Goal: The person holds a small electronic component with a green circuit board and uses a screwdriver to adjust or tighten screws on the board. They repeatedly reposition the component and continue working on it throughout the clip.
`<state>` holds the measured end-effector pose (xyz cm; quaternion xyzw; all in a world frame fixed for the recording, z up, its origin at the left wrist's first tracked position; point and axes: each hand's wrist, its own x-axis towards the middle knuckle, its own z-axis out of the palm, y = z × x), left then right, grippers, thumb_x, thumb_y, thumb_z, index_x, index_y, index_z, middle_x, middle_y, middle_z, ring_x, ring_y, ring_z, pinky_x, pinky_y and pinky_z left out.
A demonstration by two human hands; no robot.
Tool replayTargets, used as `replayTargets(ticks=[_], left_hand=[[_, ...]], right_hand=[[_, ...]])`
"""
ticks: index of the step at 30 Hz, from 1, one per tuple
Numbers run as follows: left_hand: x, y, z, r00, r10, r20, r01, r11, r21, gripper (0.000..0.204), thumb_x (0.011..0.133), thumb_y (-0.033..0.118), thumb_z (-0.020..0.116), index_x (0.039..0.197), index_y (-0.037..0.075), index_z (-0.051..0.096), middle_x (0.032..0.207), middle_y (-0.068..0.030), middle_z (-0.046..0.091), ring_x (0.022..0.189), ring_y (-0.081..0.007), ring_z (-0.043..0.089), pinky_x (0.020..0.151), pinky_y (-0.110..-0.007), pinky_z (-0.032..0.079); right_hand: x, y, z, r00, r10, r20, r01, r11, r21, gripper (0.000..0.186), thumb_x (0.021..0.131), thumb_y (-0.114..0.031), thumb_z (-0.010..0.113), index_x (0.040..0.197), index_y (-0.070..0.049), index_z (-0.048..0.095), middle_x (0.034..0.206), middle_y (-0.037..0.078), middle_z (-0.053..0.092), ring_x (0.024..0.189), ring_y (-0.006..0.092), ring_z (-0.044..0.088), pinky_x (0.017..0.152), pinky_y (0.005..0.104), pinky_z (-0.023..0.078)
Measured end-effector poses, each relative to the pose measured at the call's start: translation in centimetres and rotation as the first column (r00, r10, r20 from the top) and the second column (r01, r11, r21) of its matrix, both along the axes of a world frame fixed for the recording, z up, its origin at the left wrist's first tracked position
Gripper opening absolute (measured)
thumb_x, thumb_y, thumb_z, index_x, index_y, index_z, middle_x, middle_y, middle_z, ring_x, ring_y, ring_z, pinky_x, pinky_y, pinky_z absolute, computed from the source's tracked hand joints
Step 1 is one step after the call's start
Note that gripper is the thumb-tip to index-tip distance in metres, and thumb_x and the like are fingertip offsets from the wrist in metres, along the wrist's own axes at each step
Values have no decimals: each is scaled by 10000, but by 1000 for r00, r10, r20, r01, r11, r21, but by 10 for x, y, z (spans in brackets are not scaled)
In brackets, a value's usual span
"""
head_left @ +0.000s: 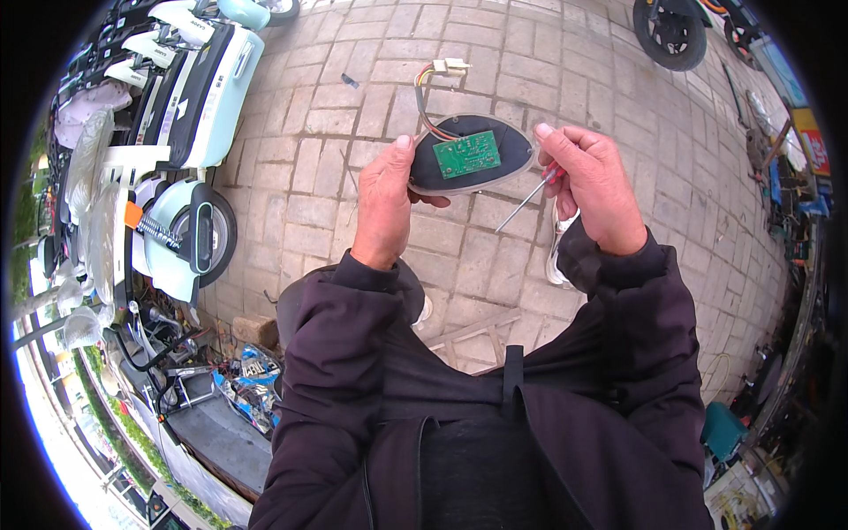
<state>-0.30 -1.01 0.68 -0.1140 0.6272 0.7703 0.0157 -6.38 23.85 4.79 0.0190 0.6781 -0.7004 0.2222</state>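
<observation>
A black oval housing with a clear rim (pixel 424 170) is gripped at its left end by my left hand (pixel 386 199), thumb on top and fingers underneath. On its face sits a green circuit board (pixel 466 155). A bundle of coloured wires (pixel 419 99) leaves the housing and ends in white plug connectors (pixel 452 66). My right hand (pixel 601 185) is closed round the red handle of a screwdriver (pixel 523 205), whose metal shaft points down and left. The right thumb and forefinger are close to the housing's right end; whether they touch it I cannot tell.
Brick paving (pixel 309 177) spreads below. Pale blue electric scooters (pixel 208 97) stand at the left, above a blue crumpled wrapper (pixel 252 380) and a brick (pixel 256 331). A black wheel (pixel 670 35) is at the far right. A small dark scrap (pixel 351 80) lies on the paving.
</observation>
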Motion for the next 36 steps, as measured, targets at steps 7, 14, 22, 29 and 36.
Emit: replayTargets(ticks=[7,14,22,29,36], left_hand=[[1,-2,-1,1000,1,-18,0,997,74,469,1115,374,493,1188,-50,680,1026,-138,764,830,-208,759,701,-342,631],[0,0,0,1000,24,-14,-22,992,123,382,1073,326,602,1185,-25,701,988,-100,766,799,-163,750,671,-305,615],[0,0,0,999,42,25,-46,977,207,399,1076,336,605,1206,-30,696,987,-106,769,786,-168,753,652,-305,610],[1,-3,1,1000,-2,11,0,982,188,500,1118,393,451,1236,-39,674,1079,-146,767,902,-229,763,732,-373,629],[1,-5,2,1000,-8,-7,9,982,190,619,1132,495,350,1193,-33,668,1064,-145,766,909,-224,757,745,-377,614]], right_hand=[[2,-3,0,1000,10,-3,-10,1000,16,436,1016,-395,705,863,12,676,708,62,623,457,85,533,378,235,395],[3,-7,0,1000,6,7,-6,998,55,410,1028,-372,687,804,-31,645,655,21,585,465,75,537,371,228,383],[4,-6,1,1000,29,-3,-29,998,54,468,1014,-423,697,838,9,668,683,50,599,475,86,543,390,231,395],[4,-4,0,1000,27,2,-27,998,60,482,1014,-428,696,841,22,665,701,62,607,478,94,541,399,240,401],[4,-5,-1,999,29,13,-29,999,30,462,1021,-412,690,824,4,651,692,51,602,473,88,544,379,234,385]])
